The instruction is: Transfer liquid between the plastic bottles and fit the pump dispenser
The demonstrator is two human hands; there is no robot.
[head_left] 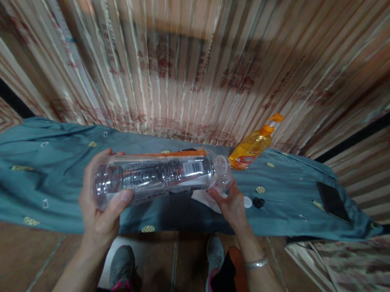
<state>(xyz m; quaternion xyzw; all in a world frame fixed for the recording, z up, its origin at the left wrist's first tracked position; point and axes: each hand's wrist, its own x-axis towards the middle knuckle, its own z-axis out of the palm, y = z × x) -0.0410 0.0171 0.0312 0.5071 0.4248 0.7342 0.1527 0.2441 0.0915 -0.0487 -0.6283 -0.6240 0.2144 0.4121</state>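
A large clear plastic bottle [152, 175] with a barcode label and an orange strip lies almost level in the air above the bench. My left hand [102, 191] is wrapped around its base end, thumb on the near side. At the neck end my right hand [229, 202] closes its fingers on a small clear plastic piece [225, 172]. This piece sits against the bottle's mouth; whether the two are joined I cannot tell. Just behind it stands a pump bottle [249, 149] of orange liquid. Under my right hand lies a white cloth or tissue [206, 199], partly hidden.
A green patterned cloth [65, 163] covers the long, narrow bench. On it lie a white round cap [247, 202], a small black object [258, 202] and a black phone-like slab [332, 201]. Pleated curtains [190, 69] hang behind. Dark poles slant at both sides.
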